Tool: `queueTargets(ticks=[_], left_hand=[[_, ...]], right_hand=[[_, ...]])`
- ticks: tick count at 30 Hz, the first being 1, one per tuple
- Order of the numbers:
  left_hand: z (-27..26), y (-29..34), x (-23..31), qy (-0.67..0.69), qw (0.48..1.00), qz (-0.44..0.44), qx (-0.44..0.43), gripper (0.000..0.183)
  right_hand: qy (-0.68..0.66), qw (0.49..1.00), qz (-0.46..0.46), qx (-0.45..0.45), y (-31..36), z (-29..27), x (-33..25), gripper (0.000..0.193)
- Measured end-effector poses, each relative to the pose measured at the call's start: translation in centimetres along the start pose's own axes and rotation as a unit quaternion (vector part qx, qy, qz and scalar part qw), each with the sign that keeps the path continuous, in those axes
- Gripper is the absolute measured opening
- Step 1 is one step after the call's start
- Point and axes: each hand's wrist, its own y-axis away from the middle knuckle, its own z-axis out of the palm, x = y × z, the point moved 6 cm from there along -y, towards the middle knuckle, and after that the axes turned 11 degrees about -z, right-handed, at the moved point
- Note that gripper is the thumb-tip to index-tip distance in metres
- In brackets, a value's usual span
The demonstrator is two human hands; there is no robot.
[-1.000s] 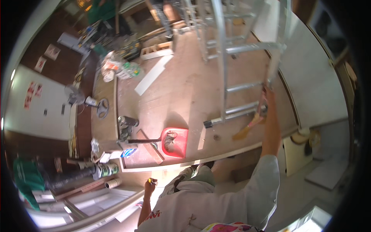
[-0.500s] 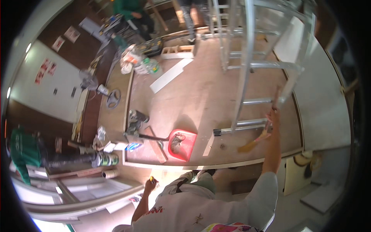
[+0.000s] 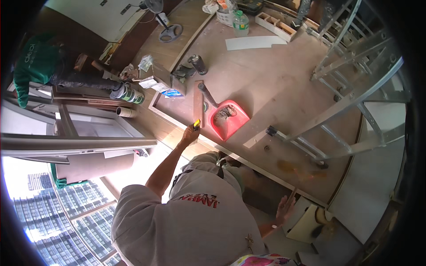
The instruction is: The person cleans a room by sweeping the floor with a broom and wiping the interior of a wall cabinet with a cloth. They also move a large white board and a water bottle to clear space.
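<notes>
My left hand (image 3: 191, 135) is closed around a small yellow-and-black tool (image 3: 196, 124); its kind is too small to make out. It is over the platform's front edge, close to a flat wooden strip (image 3: 199, 99). A red dustpan (image 3: 239, 118) with a dark handle lies right of that strip, with grey debris in it. My right hand (image 3: 284, 210) is low at the right, beside the platform edge, and its fingers look spread. A blurred yellow brush-like shape (image 3: 288, 166) shows over the platform floor, apart from that hand.
An aluminium ladder (image 3: 355, 99) lies across the platform's right side. A dark cylinder (image 3: 198, 64), an open carton (image 3: 162, 84), a white board (image 3: 255, 42) and a bottle (image 3: 241, 24) stand or lie farther back. A person in green (image 3: 37, 62) bends at the left.
My view has turned. My right hand has come down from beside the ladder, and the yellow-bristled brush it held is out of it. My left hand has moved forward over the platform edge.
</notes>
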Motion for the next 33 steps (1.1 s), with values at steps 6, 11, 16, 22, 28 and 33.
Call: queueTargets(ticks=[6,11,16,22,28,33], left_hand=[[-0.5,-2.9,6.9,0.171,0.984,0.03,-0.042,0.018],[0.9,-8.0,2.9,0.141,0.986,-0.063,-0.061,0.029],[1.3,-10.8,3.6,0.246,0.953,-0.022,-0.176,0.062],[1.5,-9.6,9.7,0.167,0.937,0.116,-0.285,0.077],[0.5,-9.3,10.3,0.205,0.929,0.08,-0.297,0.058],[-2.1,-12.0,9.8,0.169,0.95,0.127,-0.231,0.045]], right_hand=[[0.179,0.983,-0.007,0.045,3.2,0.3,0.9,0.042],[0.121,0.986,0.069,0.097,-2.5,-3.1,10.2,0.028],[0.054,0.987,-0.052,0.139,3.1,2.1,11.2,0.037],[0.149,0.964,-0.082,0.203,7.1,8.8,12.9,0.052],[0.221,0.971,0.052,0.069,9.5,10.4,24.4,0.048],[0.175,0.977,0.0,0.12,15.7,15.1,19.6,0.044]])
